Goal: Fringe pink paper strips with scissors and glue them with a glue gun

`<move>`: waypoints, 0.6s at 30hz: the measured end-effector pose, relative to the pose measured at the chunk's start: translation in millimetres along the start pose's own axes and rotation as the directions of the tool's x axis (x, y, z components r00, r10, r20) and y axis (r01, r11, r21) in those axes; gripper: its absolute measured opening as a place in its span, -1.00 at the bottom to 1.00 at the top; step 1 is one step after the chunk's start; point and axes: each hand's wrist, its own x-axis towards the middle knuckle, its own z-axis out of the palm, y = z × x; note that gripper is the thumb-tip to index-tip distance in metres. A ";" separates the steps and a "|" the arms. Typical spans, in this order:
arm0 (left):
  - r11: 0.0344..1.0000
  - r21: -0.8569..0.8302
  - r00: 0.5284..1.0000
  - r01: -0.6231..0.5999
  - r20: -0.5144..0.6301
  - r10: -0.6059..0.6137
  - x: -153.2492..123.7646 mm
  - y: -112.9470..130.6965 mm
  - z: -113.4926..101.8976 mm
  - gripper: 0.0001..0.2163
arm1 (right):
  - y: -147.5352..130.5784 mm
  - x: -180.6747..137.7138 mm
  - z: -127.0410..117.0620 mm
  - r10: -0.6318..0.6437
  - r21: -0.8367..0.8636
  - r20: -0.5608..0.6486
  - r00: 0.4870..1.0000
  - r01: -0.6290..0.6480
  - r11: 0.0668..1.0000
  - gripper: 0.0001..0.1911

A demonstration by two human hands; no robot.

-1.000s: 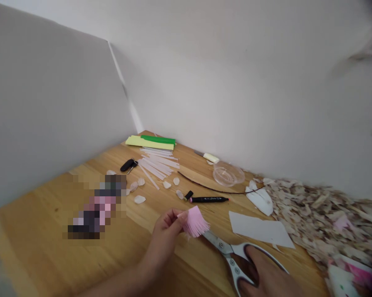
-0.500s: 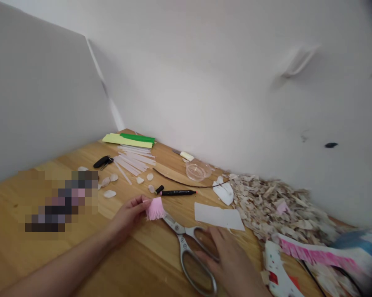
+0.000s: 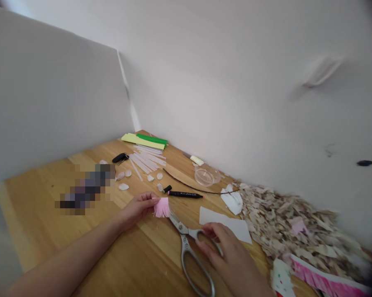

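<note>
The left hand (image 3: 139, 207) pinches a small pink fringed paper piece (image 3: 162, 207) between its fingertips, just above the worktop (image 3: 136, 264) near its middle. The right hand (image 3: 232, 258) lies on the handles of the large scissors (image 3: 188, 247), fingers curled over the upper loop; the blades point to the pink piece. Behind them lies a black marker (image 3: 186, 194), and a white paper sheet (image 3: 227, 225) is just beside the right hand. A heap of paper scraps (image 3: 285, 218) fills the worktop's right edge.

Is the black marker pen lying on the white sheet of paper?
No, the black marker pen lies on the bare wooden table, apart from the white sheet of paper.
</note>
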 end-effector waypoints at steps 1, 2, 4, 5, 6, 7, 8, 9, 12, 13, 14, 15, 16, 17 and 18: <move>1.000 0.009 1.000 -0.019 0.006 0.018 -0.6 -1.3 3.8 -0.74 | -2.5 2.2 3.4 0.015 0.048 -0.023 1.000 -0.014 0.999 -0.72; 0.999 0.021 0.999 -0.038 0.016 0.038 -1.9 -2.6 8.7 -0.75 | -4.2 4.8 7.9 0.033 0.099 -0.063 0.997 -0.027 0.995 -0.65; 0.996 0.054 0.996 -0.078 0.042 0.076 -6.8 -4.2 20.9 -0.79 | -6.3 12.2 19.3 0.059 0.204 -0.157 0.986 -0.026 0.979 -0.47; 0.992 0.075 0.994 -0.099 0.058 0.095 -10.2 -4.4 27.2 -0.83 | -7.3 16.7 25.6 0.058 0.264 -0.176 0.983 -0.010 0.964 -0.40; 0.988 0.095 0.991 -0.124 0.066 0.119 -13.9 -4.1 33.0 -0.82 | -8.6 21.5 31.8 0.048 0.340 -0.169 0.984 0.012 0.941 -0.36; 0.981 0.115 0.987 -0.155 0.064 0.148 -17.6 -3.3 37.9 -0.78 | -10.3 26.3 37.7 0.035 0.424 -0.143 0.989 0.029 0.905 -0.34; 0.974 0.139 0.983 -0.181 0.055 0.175 -21.1 -2.3 41.4 -0.75 | -12.6 30.7 43.1 0.020 0.507 -0.101 0.995 0.035 0.861 -0.35; 0.965 0.165 0.979 -0.203 0.044 0.198 -24.3 -1.1 43.4 -0.74 | -15.4 34.5 47.9 0.006 0.580 -0.058 0.998 0.029 0.814 -0.39; 0.933 0.252 0.964 -0.257 -0.007 0.267 -31.8 1.6 41.4 -0.74 | -24.9 41.1 60.1 -0.010 0.687 0.022 1.000 -0.007 0.727 -0.54; 0.921 0.282 0.958 -0.268 -0.027 0.287 -34.1 1.8 38.7 -0.74 | -28.1 42.0 63.8 -0.006 0.696 0.026 1.000 -0.014 0.718 -0.58; 0.909 0.313 0.952 -0.274 -0.047 0.303 -36.8 1.6 35.3 -0.75 | -31.2 42.6 67.2 -0.001 0.699 0.027 1.000 -0.018 0.715 -0.61; 0.898 0.342 0.946 -0.275 -0.068 0.316 -40.2 1.3 31.3 -0.77 | -34.1 43.0 70.5 0.001 0.701 0.031 1.000 -0.022 0.713 -0.63; 0.888 0.369 0.941 -0.274 -0.086 0.326 -44.4 1.1 26.3 -0.80 | -37.0 43.4 73.6 -0.002 0.705 0.042 0.999 -0.028 0.709 -0.64; 0.881 0.388 0.939 -0.269 -0.100 0.330 -49.5 1.4 20.1 -0.85 | -39.6 43.7 76.4 -0.004 0.708 0.054 0.999 -0.035 0.705 -0.65; 0.868 0.415 0.929 -0.271 -0.123 0.349 -55.7 2.5 12.3 -0.90 | -41.8 44.0 78.9 -0.003 0.707 0.067 0.998 -0.045 0.706 -0.65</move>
